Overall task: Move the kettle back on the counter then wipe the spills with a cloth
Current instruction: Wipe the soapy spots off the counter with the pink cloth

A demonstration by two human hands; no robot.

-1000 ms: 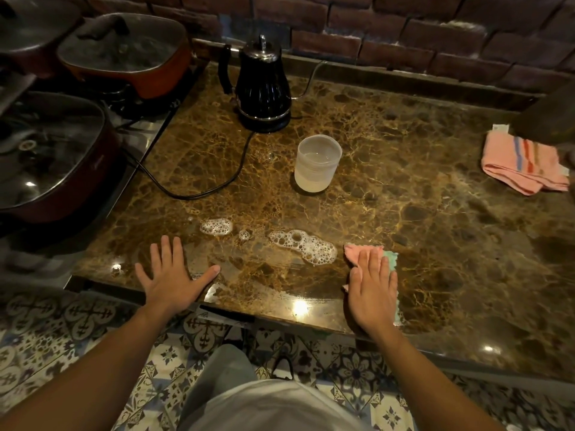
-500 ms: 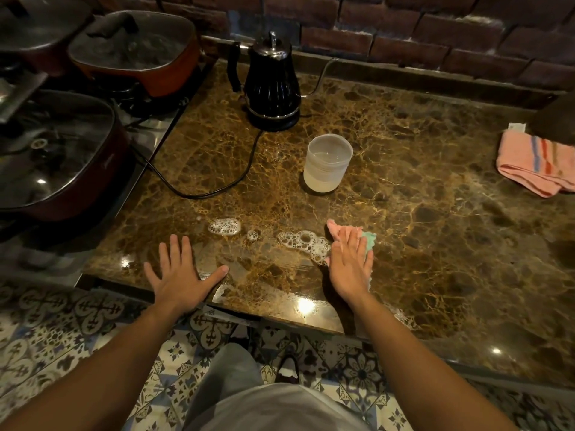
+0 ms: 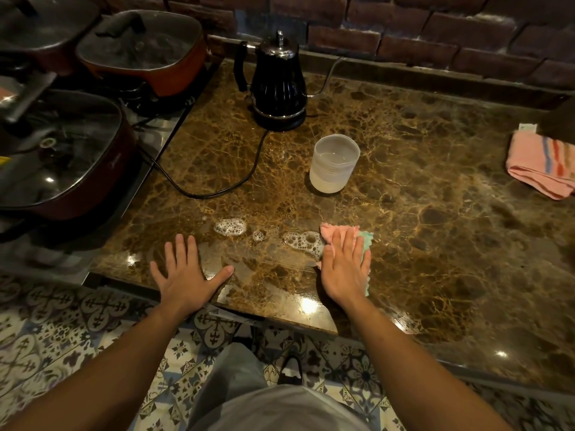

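Head view, left to right: three lidded pans (image 3: 56, 157) crowd the stove. One left hand (image 3: 183, 272) lies flat, fingers spread, on the counter (image 3: 435, 244). One kettle (image 3: 278, 85) stands at the back. Three foam spills (image 3: 230, 227) sit beside it. One cup (image 3: 333, 163) holds clear liquid. One right hand (image 3: 345, 265) presses flat on the cloth (image 3: 362, 244).

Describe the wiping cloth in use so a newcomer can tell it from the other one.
On the brown marble counter, look at the near edge, right of the foamy spills. The wiping cloth lies flat under the right hand, pink and mint green. The other, a striped pink towel, sits folded at the far right.
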